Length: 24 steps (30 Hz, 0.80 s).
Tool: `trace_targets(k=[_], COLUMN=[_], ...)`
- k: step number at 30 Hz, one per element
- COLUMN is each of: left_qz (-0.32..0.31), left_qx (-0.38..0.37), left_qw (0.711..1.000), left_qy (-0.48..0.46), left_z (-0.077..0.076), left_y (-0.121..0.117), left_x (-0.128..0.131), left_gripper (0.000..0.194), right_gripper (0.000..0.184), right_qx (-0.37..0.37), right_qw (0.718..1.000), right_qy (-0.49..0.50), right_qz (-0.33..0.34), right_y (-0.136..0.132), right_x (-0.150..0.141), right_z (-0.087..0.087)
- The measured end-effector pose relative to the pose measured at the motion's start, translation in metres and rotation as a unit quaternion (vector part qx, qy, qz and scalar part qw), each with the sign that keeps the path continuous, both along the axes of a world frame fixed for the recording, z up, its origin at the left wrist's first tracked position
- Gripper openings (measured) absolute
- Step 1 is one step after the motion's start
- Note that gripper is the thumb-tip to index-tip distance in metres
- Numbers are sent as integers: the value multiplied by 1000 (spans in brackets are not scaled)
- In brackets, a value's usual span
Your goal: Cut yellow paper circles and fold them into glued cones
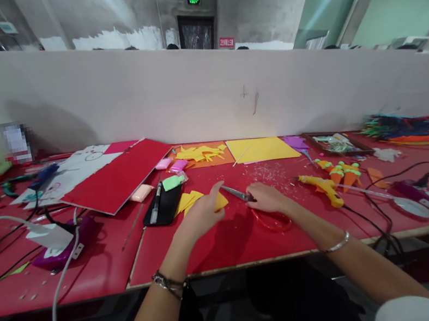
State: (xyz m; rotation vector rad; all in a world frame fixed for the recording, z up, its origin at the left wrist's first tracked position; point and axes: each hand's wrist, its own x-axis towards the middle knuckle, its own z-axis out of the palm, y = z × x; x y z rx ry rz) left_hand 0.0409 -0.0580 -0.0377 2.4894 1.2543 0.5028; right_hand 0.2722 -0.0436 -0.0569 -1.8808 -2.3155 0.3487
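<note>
My left hand is closed on a small yellow paper piece, which shows between the thumb and fingers. Right beside it, my right hand grips a pair of scissors. Their blades point left, towards my left thumb, and a red handle loop hangs below the right hand. I cannot tell whether the blades touch the paper. More yellow paper pieces lie on the red table just left of my left hand, near a black phone-like slab with a pen on it.
A yellow hot glue gun lies to the right, by several orange carrot shapes. Behind are yellow sheets and cut yellow strips. A red board and a purple power strip with cables are on the left.
</note>
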Motion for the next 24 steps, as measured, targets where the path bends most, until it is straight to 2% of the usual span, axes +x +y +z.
trace_targets(k=[3,7,13,17,21,24], left_qz=[-7,-14,34,55,49,22], left_qx=[11,8,31,59,62,33], left_qw=[1000,1000,999,997,996,996], left_qy=[-10,1,0,-12,-47,-78], left_z=[1,-2,-3,-1,1,5], left_y=[-4,-5,-2,-3,-8,-8], left_x=[5,7,7,10,13,10], left_gripper=[64,66,59,54,46,35], right_gripper=[16,21,25,29,35,37], right_qx=[23,28,18,0,26,58], right_qw=[999,998,991,986,986,983], right_qy=[-20,-21,-13,18,82,158], right_qz=[-28,-60,-136,-166,-142,-77], right_y=[3,26,76,94,80,42], right_x=[-5,-6,3,5,-9,-28], right_z=[-11,-17,-8,2,13,25])
